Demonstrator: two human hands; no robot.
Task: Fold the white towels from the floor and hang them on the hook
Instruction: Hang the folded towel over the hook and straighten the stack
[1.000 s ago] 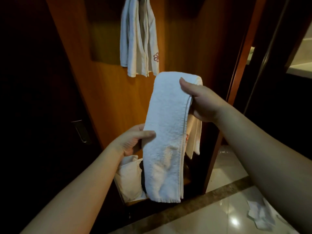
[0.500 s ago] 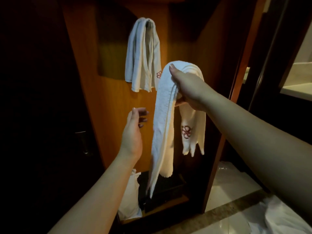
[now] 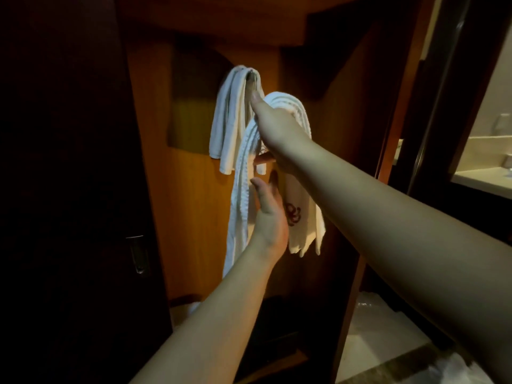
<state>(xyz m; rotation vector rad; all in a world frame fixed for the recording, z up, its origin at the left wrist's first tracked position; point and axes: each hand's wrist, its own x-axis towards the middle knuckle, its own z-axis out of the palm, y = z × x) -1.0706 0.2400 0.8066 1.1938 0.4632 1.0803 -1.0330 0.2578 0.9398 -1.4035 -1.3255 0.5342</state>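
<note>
- A folded towel hangs on the hook on the wooden panel.
- My left hand is released, fingers straight, touching the hanging part of a second towel.
- My right hand has its grip on that second towel's folded top, just beside the hook.

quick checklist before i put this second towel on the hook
1. Right hand grips the folded towel at its fold: ok.
2. Towel raised to the hook: not ok, its fold sits lower and to the right.
3. Hook has room: cannot tell, the hanging towel covers most of it.
4. Left hand free to steady the hanging ends: ok, open beside them.
5. Folded layers even: not ok, one end hangs much lower.
</note>
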